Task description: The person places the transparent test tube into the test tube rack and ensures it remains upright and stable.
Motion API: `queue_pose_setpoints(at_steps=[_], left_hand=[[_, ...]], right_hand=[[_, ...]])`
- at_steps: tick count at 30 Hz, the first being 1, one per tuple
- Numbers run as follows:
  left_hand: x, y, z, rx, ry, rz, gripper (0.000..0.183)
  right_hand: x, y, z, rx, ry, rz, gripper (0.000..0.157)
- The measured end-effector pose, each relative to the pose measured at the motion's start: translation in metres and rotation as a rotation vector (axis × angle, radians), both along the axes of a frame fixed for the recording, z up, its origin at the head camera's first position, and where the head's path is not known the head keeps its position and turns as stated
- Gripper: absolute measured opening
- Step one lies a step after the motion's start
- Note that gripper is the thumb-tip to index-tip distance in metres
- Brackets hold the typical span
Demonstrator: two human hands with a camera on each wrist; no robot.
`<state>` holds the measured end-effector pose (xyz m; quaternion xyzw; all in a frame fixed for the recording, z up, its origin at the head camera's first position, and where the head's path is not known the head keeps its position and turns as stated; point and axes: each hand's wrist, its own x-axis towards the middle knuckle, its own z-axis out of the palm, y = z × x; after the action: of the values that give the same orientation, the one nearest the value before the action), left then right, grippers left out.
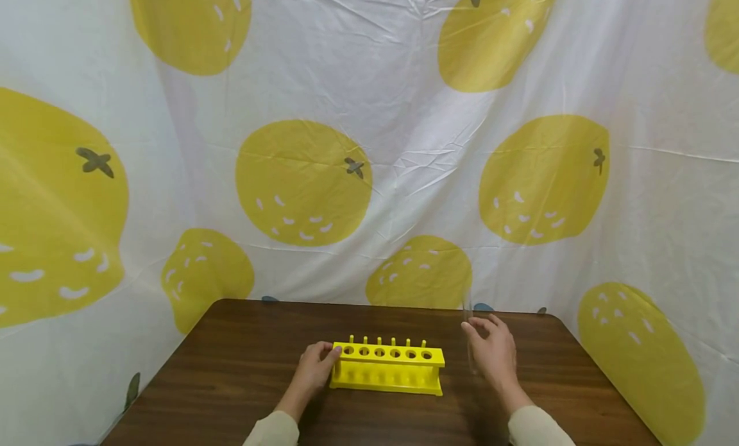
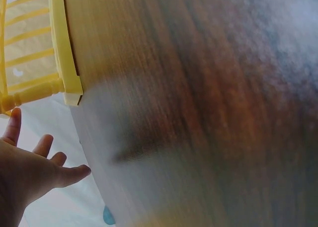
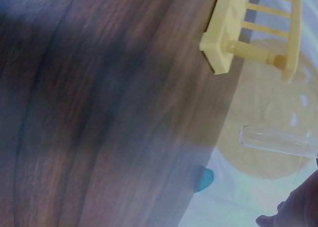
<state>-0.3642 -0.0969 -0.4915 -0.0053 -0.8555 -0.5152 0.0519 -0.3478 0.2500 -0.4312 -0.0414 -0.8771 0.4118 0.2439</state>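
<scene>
A yellow test tube rack (image 1: 385, 359) with a row of round holes and upright pegs stands on the table. My left hand (image 1: 314, 369) is at the rack's left end, touching its upper corner. In the left wrist view, the fingers (image 2: 42, 145) are spread and fairly straight beside the rack's end. To the right of the rack, my right hand (image 1: 493, 353) pinches a clear glass test tube (image 1: 468, 305), held upright above the table. The tube's rounded lower end (image 3: 248, 137) shows in the right wrist view, apart from the rack. Most of the right hand is outside that view.
The brown wood-grain table (image 1: 248, 362) lies under both hands. A white curtain (image 1: 421, 131) printed with yellow fruit hangs behind and along the sides of the table.
</scene>
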Motion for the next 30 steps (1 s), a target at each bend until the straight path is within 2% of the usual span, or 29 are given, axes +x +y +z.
queue_pose_setpoints(at_steps=[12,19,30], left_hand=[[0.001,-0.001,0.002,-0.009,0.023,-0.01,0.045],[0.001,0.0,0.001,-0.002,0.014,-0.006,0.044],[0.001,-0.001,-0.001,-0.004,0.046,-0.013,0.042]], right_hand=[[-0.004,-0.017,0.013,-0.155,0.118,0.02,0.043],[-0.004,-0.03,0.02,-0.225,0.185,0.032,0.036],[-0.003,-0.043,0.02,-0.3,0.137,0.086,0.043]])
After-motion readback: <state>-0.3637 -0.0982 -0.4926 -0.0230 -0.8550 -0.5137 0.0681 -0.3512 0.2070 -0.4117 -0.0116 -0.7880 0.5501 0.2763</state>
